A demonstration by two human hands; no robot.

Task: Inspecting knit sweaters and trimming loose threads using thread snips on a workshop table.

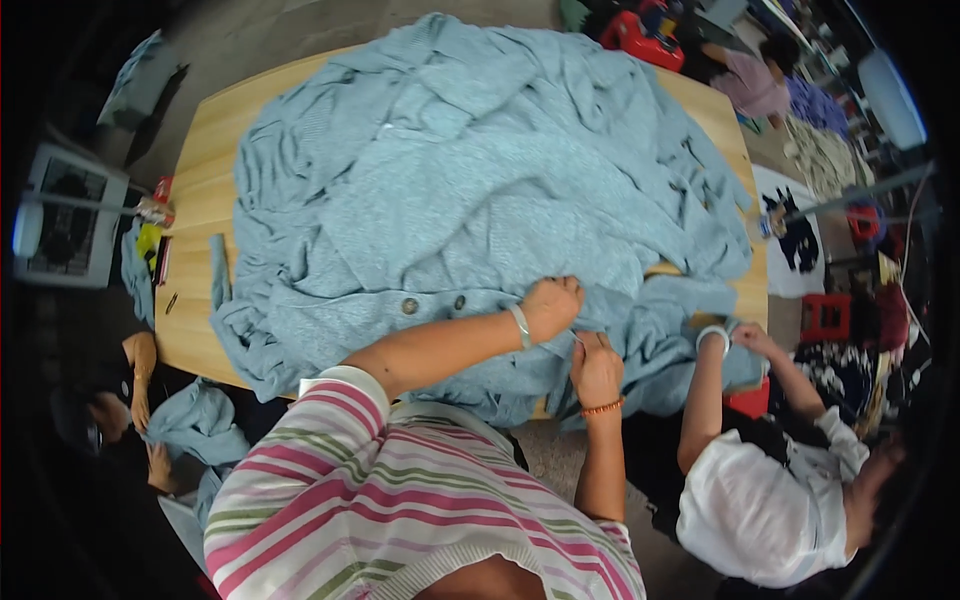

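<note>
A big heap of light blue knit garments [450, 190] covers most of the wooden table in front of me. Along the near side runs a cardigan's button edge with a dark round button [409, 306] and a second button [460, 302] left of my hands. My left hand [553, 308], with a pale bracelet at its wrist, is closed on the cardigan's knit edge. Just below and to the right, my right hand [597, 368], wearing an orange beaded bracelet, is pinched close to the fabric. Something thin and pale shows at its fingertips, too small to name.
On my right, a co-worker in a white shirt [765, 510] handles blue knit at the table corner. Another person at the lower left holds a blue garment [200, 425]. A small dark tool [171, 302] lies on the table's [190, 335] left side. A red stool [826, 318] stands at right.
</note>
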